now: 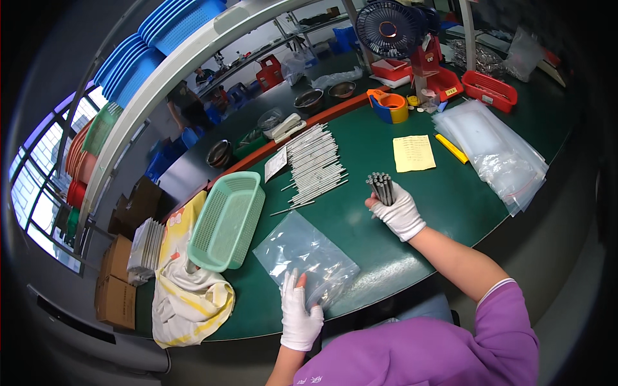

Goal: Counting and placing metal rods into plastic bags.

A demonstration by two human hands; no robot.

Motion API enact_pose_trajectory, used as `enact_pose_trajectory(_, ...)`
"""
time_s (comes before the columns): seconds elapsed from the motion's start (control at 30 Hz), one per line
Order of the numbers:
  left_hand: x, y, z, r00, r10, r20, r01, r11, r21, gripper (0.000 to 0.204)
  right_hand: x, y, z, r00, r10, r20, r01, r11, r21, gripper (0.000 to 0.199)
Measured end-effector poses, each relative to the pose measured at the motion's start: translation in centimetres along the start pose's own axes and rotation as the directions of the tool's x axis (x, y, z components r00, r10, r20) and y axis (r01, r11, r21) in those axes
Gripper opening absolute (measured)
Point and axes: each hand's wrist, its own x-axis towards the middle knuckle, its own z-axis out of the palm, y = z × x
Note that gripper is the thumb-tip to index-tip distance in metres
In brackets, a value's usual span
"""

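- Currently the right hand [400, 212] is gripping a bundle of grey metal rods [381, 187] upright, mid-table, right of the loose rod pile [313, 164].
- Nearer, the left hand [299, 307] is lying flat, fingers spread, pinning the clear plastic bag [306, 258] on the green table [360, 251].
- Squaring the rod ends first should be helping; the bag mouth is probably facing far, though glare is hiding it.
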Motion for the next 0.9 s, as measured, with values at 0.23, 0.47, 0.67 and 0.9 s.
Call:
enact_pose_trajectory(0.23,-1.0,-0.9,0.5,0.977,-0.078,-0.198,0.097,0.991,0.09,0.058,0.3,0.9,-0.2,0.997,-0.014,0.071,0.017,0.999,-0.045,0.024)
enact_pose_trajectory(0.47,-1.8,-1.3,-0.6,0.947,-0.216,-0.239,0.267,0.941,0.208,0.05,0.4,0.5,-0.3,1.0,0.0,0.025,0.003,0.992,-0.129,0.024)
enact_pose_trajectory(0.67,-2.1,-3.4,-0.8,0.899,-0.277,-0.338,0.335,0.934,0.126,0.043,0.6,0.1,-0.5,0.995,0.076,-0.071,-0.072,0.996,0.06,0.024)
enact_pose_trajectory(0.9,-2.1,-4.8,-0.1,0.917,-0.167,-0.362,0.185,0.983,0.013,0.037,1.1,0.9,-0.6,0.997,0.025,-0.079,-0.011,0.983,0.181,0.023)
